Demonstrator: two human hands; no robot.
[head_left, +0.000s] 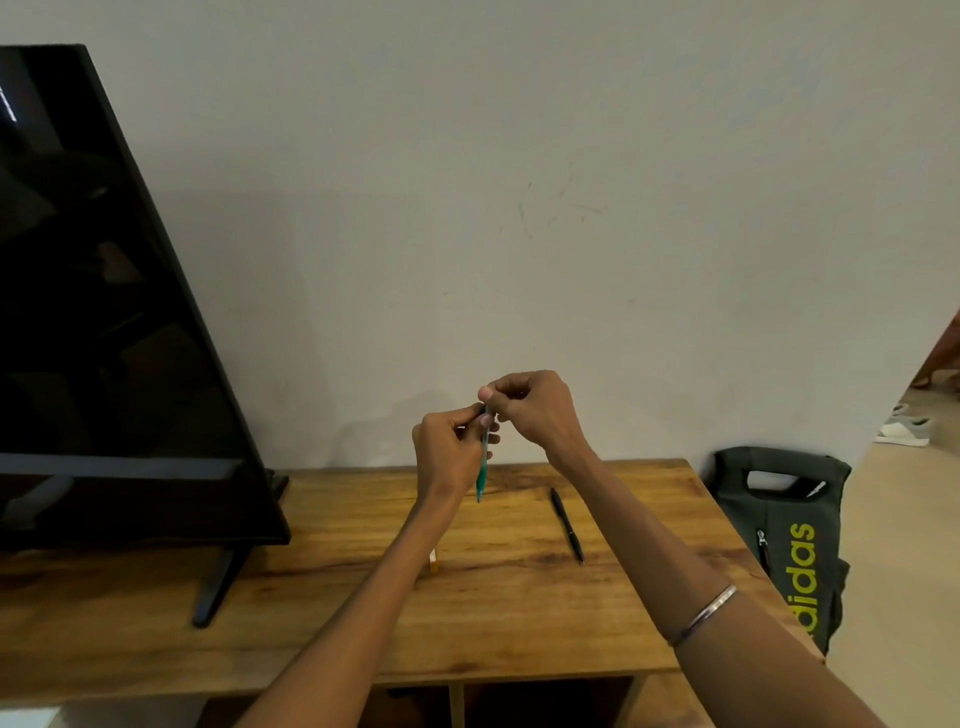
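Holding a green pen (483, 467) upright above the worktop (519, 613), the left hand (448, 457) grips the barrel with curled fingers, tip pointing down. The right hand (535, 410) pinches the top end (detail there too small to tell). A black pen (568, 525) lies on the worktop, right of the hands.

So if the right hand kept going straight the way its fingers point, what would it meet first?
Probably the left hand: the right hand points leftward at it, both pinching the green pen. Depth is unclear.
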